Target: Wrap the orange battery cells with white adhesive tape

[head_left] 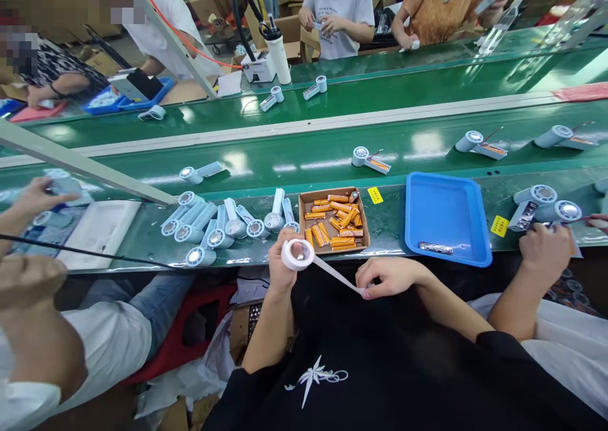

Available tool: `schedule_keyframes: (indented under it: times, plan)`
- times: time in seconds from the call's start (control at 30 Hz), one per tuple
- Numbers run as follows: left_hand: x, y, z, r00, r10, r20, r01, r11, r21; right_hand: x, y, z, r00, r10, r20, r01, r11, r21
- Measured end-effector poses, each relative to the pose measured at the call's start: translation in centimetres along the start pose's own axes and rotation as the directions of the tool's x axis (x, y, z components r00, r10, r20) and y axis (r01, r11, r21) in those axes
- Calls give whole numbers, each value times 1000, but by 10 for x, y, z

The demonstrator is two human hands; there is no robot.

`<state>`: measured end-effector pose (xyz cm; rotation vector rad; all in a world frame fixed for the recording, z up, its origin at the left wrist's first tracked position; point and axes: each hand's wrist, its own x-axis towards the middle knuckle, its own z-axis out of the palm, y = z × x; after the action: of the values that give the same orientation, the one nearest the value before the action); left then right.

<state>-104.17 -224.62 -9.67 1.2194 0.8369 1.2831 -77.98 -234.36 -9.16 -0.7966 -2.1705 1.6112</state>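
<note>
A roll of white tape (297,254) is gripped in my left hand (281,260), held upright at the bench's near edge. A strip of the tape runs from the roll down to the right, its end pinched between the thumb and fingers of my right hand (390,276). Just beyond my hands sits a cardboard box (336,250) of orange batteries (349,217). Several light blue handheld fans (221,236) lie bunched to the left of the box.
A blue tray (446,218) with a silver piece (436,248) stands right of the box. Fans lie spaced along the green belt (285,158). People work on both sides and across; a white tray (102,234) is at left. A metal post slants at left.
</note>
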Motion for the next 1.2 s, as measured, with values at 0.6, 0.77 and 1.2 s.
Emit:
schedule_keyframes:
  times: [0.6,0.77,1.2]
  plan:
    - [-8,-12,11,913,-357,196,312,923,227,38,22,-76,701,-87,-708,-275,883,-380]
    - [2,-9,18,887,-263,378,200,959,198,31,-5,-43,678,-153,-719,-42,968,-246]
    - [4,11,33,879,-123,460,3,967,254,28,-7,-33,702,-28,-711,-10,999,-49]
